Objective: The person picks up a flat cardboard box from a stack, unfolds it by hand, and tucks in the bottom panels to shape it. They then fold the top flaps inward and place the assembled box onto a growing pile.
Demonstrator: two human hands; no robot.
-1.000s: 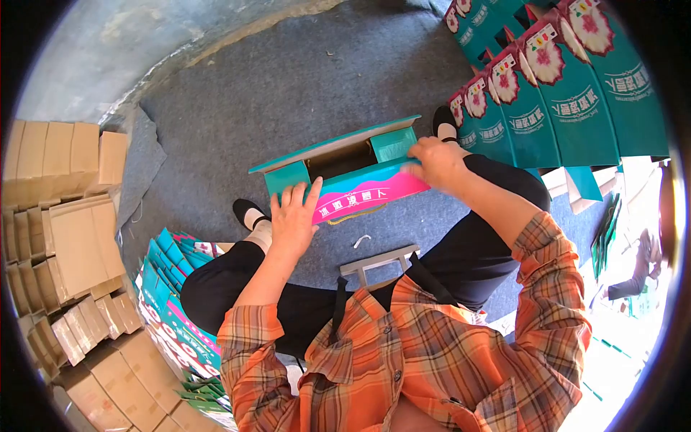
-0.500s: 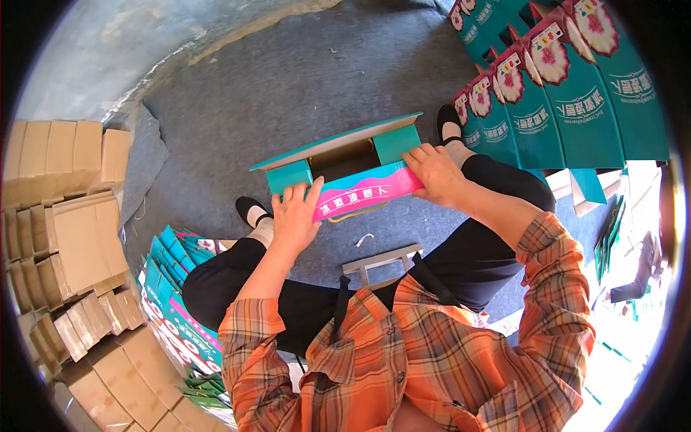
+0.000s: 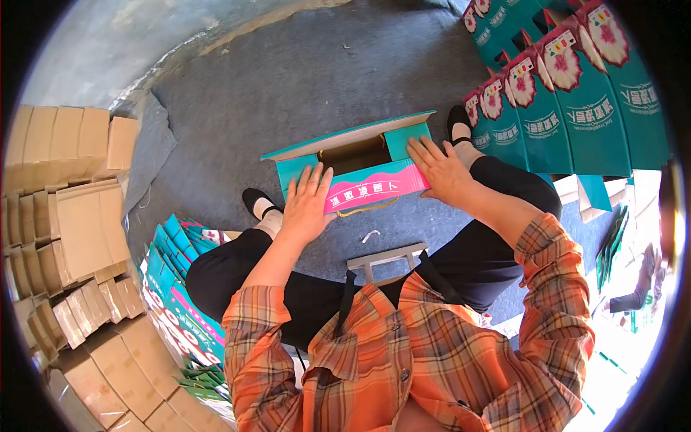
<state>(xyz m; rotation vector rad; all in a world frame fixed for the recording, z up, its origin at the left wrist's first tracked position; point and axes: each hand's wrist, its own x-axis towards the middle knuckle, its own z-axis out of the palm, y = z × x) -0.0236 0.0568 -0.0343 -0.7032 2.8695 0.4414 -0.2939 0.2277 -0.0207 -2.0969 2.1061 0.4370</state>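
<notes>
A teal carton (image 3: 366, 189) with a pink printed band stands between my legs, its top open and its inside dark. A long flap (image 3: 345, 137) rises along the far side, and a yellow cord handle (image 3: 367, 208) shows at the near side. My left hand (image 3: 308, 205) lies on the left end flap and corner, fingers stretched out and its thumb mostly hidden. At the right end, my right hand (image 3: 440, 169) rests with fingers spread over the right end flap. Neither hand's fingers are wrapped round the carton.
Rows of teal printed cartons (image 3: 583, 122) stand at the right. Brown cardboard boxes (image 3: 90, 230) are stacked at the left, with flat teal cartons (image 3: 176, 266) by my left knee. A metal stool frame (image 3: 389, 258) and a white scrap (image 3: 370, 236) are between my legs.
Both hands have shifted from the carton's near top edge to its end flaps, with the fingers now stretched out flat. The view has moved slightly.
</notes>
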